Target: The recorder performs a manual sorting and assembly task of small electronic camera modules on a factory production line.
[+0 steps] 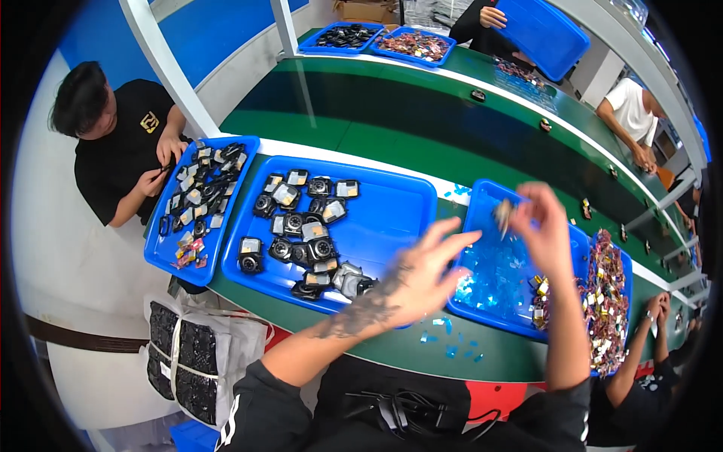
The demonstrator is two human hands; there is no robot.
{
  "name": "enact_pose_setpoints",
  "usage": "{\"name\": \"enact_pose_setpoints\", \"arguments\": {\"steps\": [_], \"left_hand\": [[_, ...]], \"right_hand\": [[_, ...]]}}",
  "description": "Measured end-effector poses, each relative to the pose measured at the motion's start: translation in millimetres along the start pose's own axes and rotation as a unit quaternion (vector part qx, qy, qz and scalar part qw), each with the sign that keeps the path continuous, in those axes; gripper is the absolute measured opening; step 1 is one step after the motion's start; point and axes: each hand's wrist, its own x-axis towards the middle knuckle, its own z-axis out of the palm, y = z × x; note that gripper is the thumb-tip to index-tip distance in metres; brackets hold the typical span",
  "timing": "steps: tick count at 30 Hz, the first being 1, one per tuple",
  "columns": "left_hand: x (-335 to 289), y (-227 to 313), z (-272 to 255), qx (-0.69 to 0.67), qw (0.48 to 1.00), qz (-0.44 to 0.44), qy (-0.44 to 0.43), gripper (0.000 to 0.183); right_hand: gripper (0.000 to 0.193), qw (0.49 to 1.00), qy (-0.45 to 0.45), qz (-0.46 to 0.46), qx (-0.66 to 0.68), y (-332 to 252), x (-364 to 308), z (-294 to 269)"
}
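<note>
My left hand (431,277) is over the gap between two blue trays, fingers spread, with nothing in it. Above the right-hand blue tray (482,187), my right hand (546,230) pinches a small pale piece (503,216), too blurred to name. Bits of shiny blue film (482,290) lie in that tray below the hands, and more blue scraps (450,349) are on the green surface at its near edge. Left of my left hand, a wide blue tray (392,215) holds several black device housings (300,252) with round, lens-like fronts.
Small wired parts (606,301) are heaped at the right. At the left, a person (124,139) handles a small dark thing by a tray of black parts (203,188). A green conveyor (361,105) carries scattered devices beyond. Across it, a person's hand (493,16) grips a tilted blue tray (542,38).
</note>
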Motion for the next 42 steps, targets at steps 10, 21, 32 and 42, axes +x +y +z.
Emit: {"name": "enact_pose_setpoints", "arguments": {"steps": [10,21,32,42], "left_hand": [[-72,-9,-109,0.465,0.879,-0.105,-0.012,0.045],[-23,-26,-115,0.432,0.901,0.019,0.034,0.049],[34,19,2,-0.567,0.796,-0.209,-0.018,0.032],[28,-1,24,-0.291,0.946,-0.127,0.066,0.021]], "right_hand": [[0.052,0.956,0.089,0.203,-0.194,132,110,-17],[0.014,0.963,0.028,0.09,-0.251,73,43,-116],[0.023,0.898,-0.146,0.127,-0.396,75,-50,-106],[0.013,0.99,0.115,0.048,-0.069,19,-84,-80]]}}
